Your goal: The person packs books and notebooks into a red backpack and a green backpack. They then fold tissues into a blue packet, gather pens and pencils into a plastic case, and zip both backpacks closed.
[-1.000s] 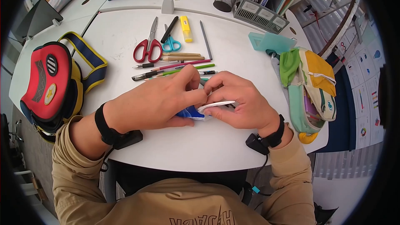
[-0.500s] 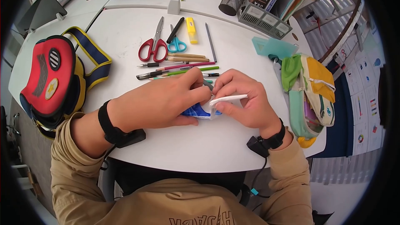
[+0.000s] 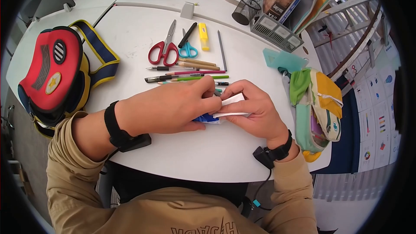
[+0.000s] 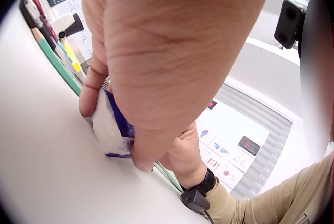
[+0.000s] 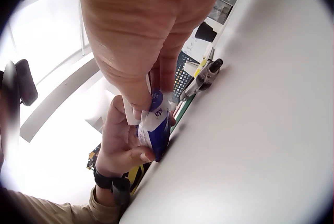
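A small blue-and-white soft packet, which looks like a pocket tissue pack, lies low over the near middle of the table. My left hand grips it from the left, thumb along its near side and fingers over the top. In the left wrist view the packet shows a white face with blue edges between finger and thumb. My right hand pinches a folded white tissue at the packet's right end. Seen from the right wrist, blue print marks the packet, and both hands meet around it.
Beyond the hands lie several pens and pencils, red-handled scissors, small blue scissors and a yellow highlighter. A red bag stands left, a green-and-yellow bag right. Behind are a mesh cup and file holder.
The white tissue in my right hand shows a broader face than before, where it was a thin folded edge. My left hand keeps its grip on the packet. The head view has shifted slightly.
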### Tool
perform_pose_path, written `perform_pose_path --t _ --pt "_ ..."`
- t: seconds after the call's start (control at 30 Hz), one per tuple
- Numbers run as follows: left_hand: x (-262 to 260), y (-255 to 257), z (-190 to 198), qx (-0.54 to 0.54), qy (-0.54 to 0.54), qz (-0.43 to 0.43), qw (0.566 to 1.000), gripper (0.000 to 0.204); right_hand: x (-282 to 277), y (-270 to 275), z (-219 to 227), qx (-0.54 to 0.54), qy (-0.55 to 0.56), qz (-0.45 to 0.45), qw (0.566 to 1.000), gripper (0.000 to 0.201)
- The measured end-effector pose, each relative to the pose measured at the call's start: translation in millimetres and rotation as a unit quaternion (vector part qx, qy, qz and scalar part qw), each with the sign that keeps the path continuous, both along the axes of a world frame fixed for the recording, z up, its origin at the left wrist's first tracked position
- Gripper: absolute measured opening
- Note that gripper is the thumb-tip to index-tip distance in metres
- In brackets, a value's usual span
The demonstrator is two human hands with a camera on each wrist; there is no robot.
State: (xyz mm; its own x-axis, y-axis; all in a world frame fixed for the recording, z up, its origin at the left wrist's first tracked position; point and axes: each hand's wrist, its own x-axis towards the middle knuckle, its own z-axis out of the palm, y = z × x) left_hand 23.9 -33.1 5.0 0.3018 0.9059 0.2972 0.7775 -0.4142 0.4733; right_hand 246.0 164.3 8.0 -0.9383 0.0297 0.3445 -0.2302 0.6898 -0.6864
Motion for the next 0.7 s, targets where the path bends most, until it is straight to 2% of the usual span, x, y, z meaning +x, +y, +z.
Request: perform_pose_path --t 0.2,0.5,0.7 --pt "1 0 -6 -0.001 -0.019 -0.01 1.0 0.037 0 -2 5 0.074 -0.003 0.025 0.997 0.035" --pt "4 -1 -11 0.031 0.003 0.028 0.999 0.033 3 -5 8 0.05 -0.044 0.006 0.998 0.03" --pt "4 -1 -8 0.032 -0.02 0.014 0.999 0.033 3 -2 6 0.065 -0.02 0.015 0.998 0.03"
